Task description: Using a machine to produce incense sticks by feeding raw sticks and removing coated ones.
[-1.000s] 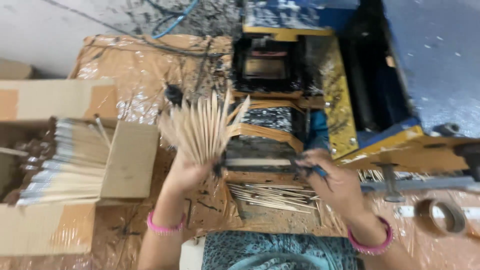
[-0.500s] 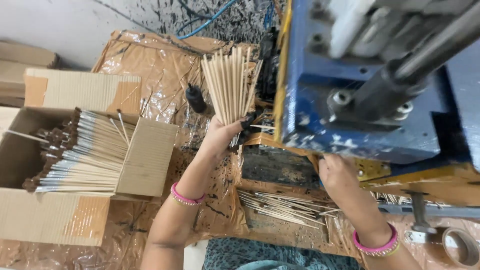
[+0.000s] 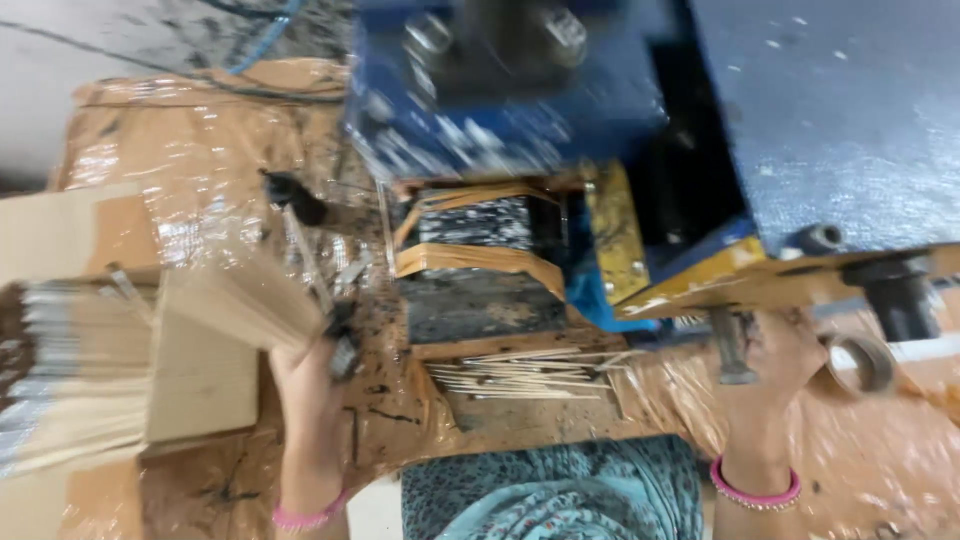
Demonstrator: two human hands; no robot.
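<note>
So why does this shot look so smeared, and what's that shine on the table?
Head view: motion blur smears the left hand and its bundle of sticks, and softens the blue machine; the glare comes from the crinkled plastic sheet over the table; the loose sticks look somewhat sharper.

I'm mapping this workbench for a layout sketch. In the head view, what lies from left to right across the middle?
Cardboard box of sticks → left hand gripping a bundle of bare sticks → loose sticks on the taped tabletop → right hand under the blue machine → tape roll.
</note>
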